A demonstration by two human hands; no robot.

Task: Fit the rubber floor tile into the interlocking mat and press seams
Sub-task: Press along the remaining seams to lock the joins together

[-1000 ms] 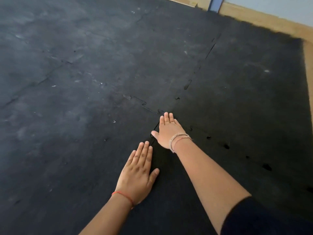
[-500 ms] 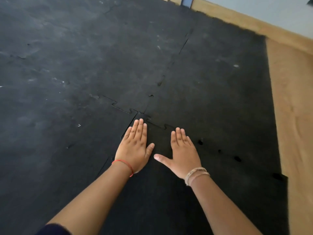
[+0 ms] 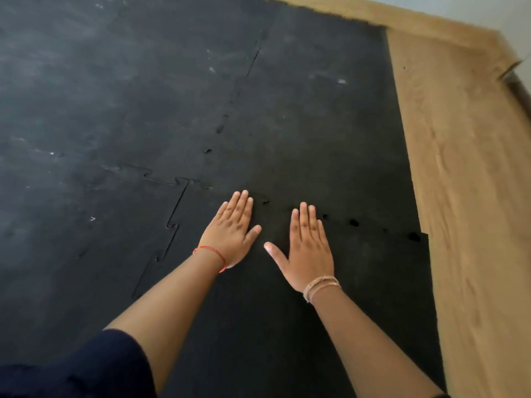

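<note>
Both hands, left (image 3: 231, 232) and right (image 3: 309, 251), lay flat and open, gripping nothing, on the near black rubber floor tile (image 3: 258, 326), whose far seam (image 3: 355, 222) showed gaps, so uneven pressing risked leaving tabs unseated.

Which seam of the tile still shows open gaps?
The far seam, running right from the right hand fingertips toward the wood floor. Dark holes dot it, while the left seam beside the left hand is only a thin line.

No legible text or labels anywhere.
</note>
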